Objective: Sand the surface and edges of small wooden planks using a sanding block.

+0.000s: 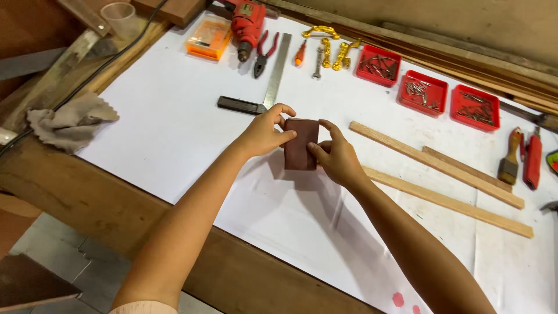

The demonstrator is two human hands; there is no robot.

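- Sandpaper sheet (301,144), dark reddish-brown, folded, one: held upright above the white table cover (174,128), between both hands.
- Left hand (264,134): fingers curled closed, thumb and fingertips pinching the sheet's left edge and top corner.
- Right hand (337,157): fingers closed on the sheet's right and lower edge, thumb on its face.
- Wooden strips (436,166), three: lying flat, just right of the right hand.
- Red trays (419,92), three: in a row beyond the right hand, each holding loose metal screws or nails; count not legible.
- Orange case (208,39), one: well beyond the left hand; contents unclear.
- Try square (264,87), one: just beyond the left hand.
- Red drill (247,26), one; pliers (264,53), one: beyond the square.
- Grey rag (72,122), one: far left of the left hand.
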